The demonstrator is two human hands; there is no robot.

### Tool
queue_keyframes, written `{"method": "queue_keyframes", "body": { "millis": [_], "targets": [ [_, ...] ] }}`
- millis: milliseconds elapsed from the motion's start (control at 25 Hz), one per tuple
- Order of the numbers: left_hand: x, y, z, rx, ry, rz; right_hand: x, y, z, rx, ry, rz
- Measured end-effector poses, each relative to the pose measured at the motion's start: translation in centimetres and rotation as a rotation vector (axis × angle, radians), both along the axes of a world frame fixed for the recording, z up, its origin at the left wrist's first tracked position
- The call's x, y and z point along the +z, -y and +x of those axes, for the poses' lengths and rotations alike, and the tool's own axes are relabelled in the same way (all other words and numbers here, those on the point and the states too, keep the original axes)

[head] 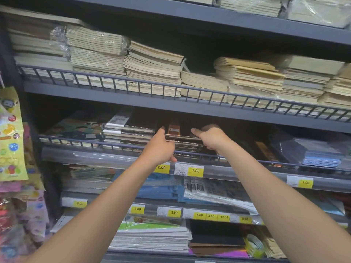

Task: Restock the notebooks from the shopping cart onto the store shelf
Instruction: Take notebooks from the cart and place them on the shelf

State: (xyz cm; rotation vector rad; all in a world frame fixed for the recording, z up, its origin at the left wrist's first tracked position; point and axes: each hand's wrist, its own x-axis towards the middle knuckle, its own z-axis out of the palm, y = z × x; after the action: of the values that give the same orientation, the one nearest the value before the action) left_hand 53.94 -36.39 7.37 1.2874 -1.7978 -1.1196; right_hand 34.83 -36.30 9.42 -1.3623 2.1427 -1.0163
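Observation:
A stack of dark notebooks (185, 142) with an orange label on top lies on the second shelf (106, 157) behind its wire rail. My left hand (161, 145) holds the stack's left end, thumb on top and fingers under the front edge. My right hand (212, 138) grips the right end, thumb stretched over the top cover. Both arms reach up over the rail. The shopping cart is out of view.
Black-and-white notebooks (129, 132) sit just left of the stack, blue ones (321, 155) far right. Beige notebook piles (152, 67) fill the shelf above. Lower shelves hold wrapped pads behind yellow price tags (195, 170). Sticker packs (11, 133) hang at the left.

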Motion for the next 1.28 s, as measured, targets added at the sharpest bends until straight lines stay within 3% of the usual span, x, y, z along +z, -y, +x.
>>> {"method": "queue_keyframes", "body": {
  "millis": [360, 680, 840, 960, 1280],
  "targets": [
    [-1.4, 0.4, -0.8, 0.091, 0.234, -0.168, -2.0, -0.1, 0.1, -0.010, -0.319, -0.031],
    [-0.5, 0.0, -0.7, 0.035, 0.243, -0.039, -0.8, -2.3, 0.9, 0.006, -0.451, 0.157],
    [3.9, -2.5, 0.7, -0.014, 0.382, 0.047, 2.2, -5.2, 1.5, 0.012, -0.519, 0.318],
    [8.0, -4.3, 2.3, -0.064, 0.494, 0.084, 5.3, -7.8, 2.0, 0.093, -0.453, 0.454],
    [22.2, -11.1, 6.1, -0.256, 0.728, 0.016, 21.4, -18.4, 3.8, 0.092, -0.372, 0.548]
  ]
}}
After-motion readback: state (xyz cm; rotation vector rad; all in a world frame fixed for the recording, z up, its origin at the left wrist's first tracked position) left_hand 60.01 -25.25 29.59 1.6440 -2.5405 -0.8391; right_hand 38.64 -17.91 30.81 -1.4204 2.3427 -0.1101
